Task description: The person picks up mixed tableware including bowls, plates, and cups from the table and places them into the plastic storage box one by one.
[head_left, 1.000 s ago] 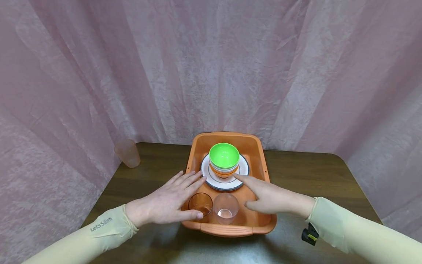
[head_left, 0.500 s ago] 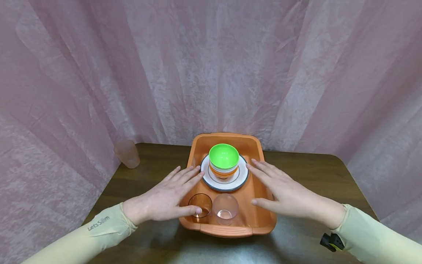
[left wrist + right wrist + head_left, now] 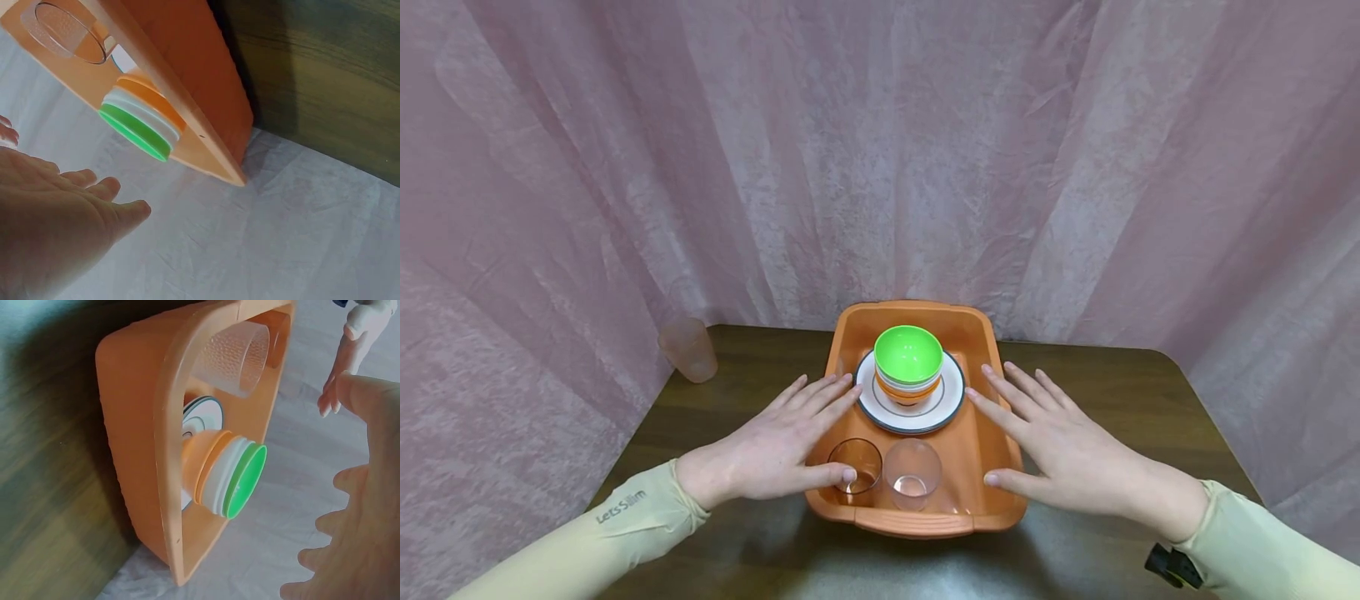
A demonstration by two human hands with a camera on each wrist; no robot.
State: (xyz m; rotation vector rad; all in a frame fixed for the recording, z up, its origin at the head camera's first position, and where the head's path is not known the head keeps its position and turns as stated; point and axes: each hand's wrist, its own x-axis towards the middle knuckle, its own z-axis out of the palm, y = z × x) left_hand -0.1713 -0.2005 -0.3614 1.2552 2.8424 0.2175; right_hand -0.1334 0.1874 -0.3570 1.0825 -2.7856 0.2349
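Observation:
An orange plastic tub stands on the table. Inside it, a stack of bowls, green on top with white and orange below, sits on white dark-rimmed plates. Two cups stand at the tub's near end: a brown glass and a clear textured cup. My left hand hovers over the tub's left side, fingers straight, thumb overlapping the brown glass in view. Over the right side, my right hand is held with fingers spread. Both wrist views show the hands apart from the tub and holding nothing.
A translucent pinkish cup stands tilted in view at the table's far left corner. The dark wooden table extends to both sides of the tub. Pink curtains hang behind and at the sides.
My right hand has moved right, away from the bowls and plates, and its fingers have spread. My left hand has shifted slightly left. The tub and dishes stay in place.

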